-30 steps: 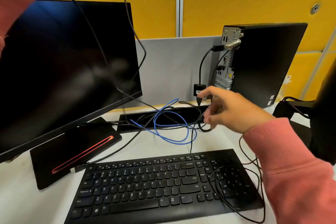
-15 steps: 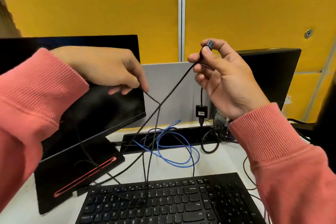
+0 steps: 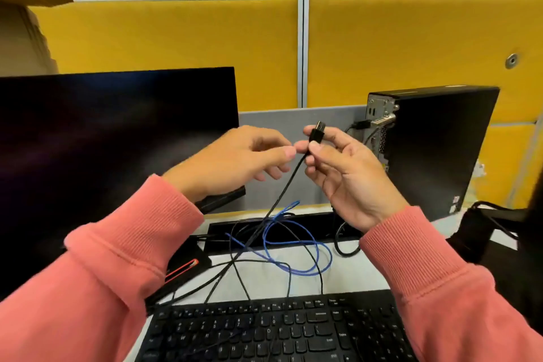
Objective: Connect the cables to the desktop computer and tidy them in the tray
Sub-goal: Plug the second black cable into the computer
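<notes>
My right hand (image 3: pixel 343 173) pinches the black USB plug (image 3: pixel 318 132) of a thin black cable (image 3: pixel 282 194), held upright in front of the grey divider. My left hand (image 3: pixel 235 159) hovers just left of it, fingertips near the cable below the plug, holding nothing that I can see. The cable drops to a tangle of black leads and a blue network cable (image 3: pixel 293 244) lying over the black cable tray (image 3: pixel 219 228) in the desk. The black desktop computer (image 3: pixel 435 150) stands at right, rear ports facing left, with one lead plugged in near its top.
A black monitor (image 3: pixel 111 150) fills the left, its base (image 3: pixel 188 269) marked with a red strip. A black keyboard (image 3: pixel 279 329) lies at the front. A dark bag (image 3: pixel 496 232) sits at the right edge. Yellow partition panels stand behind.
My left hand has let go of the cable it held by the monitor and come right, close to the plug. My right hand has lowered slightly, still pinching the plug.
</notes>
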